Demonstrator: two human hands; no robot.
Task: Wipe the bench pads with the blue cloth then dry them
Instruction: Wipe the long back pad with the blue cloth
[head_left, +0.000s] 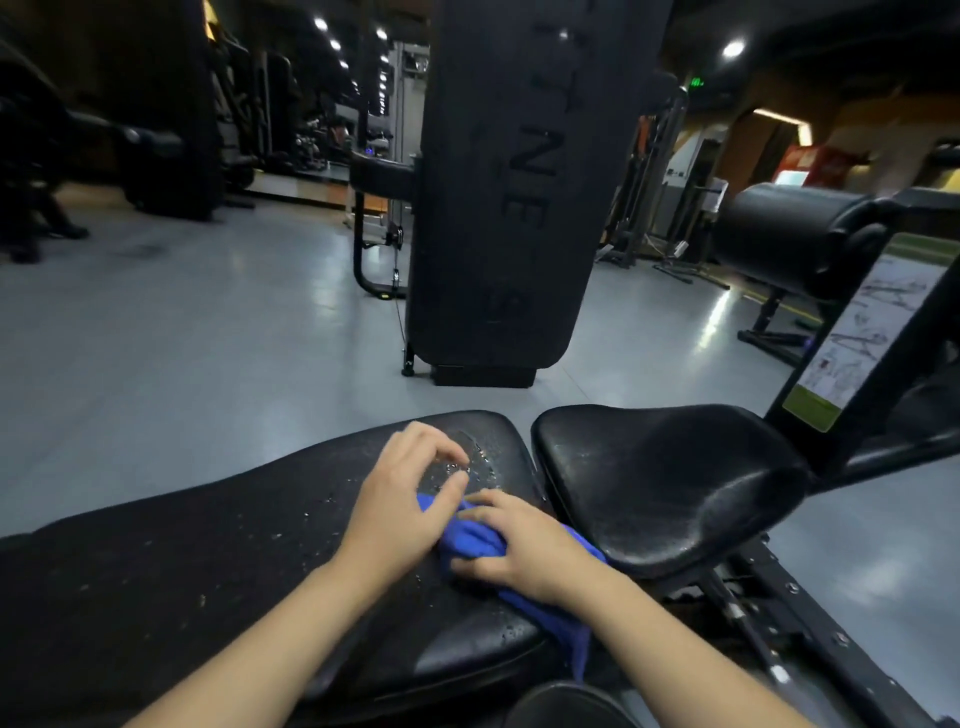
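Note:
A long black bench pad (208, 566) runs from lower left to centre, speckled with water drops and a wet patch near its far end. Beside it on the right sits a second black seat pad (670, 478). The blue cloth (470, 538) lies bunched on the long pad's right part and hangs over its near edge. My right hand (524, 551) presses down on the cloth. My left hand (405, 499) rests just left of it, thumb and fingers curled and touching the cloth's far corner.
A tall upright black pad (509, 182) stands on the grey floor straight ahead. A black roller pad (789, 228) and an instruction placard (862, 332) on a black frame are at the right. Other gym machines fill the dim background.

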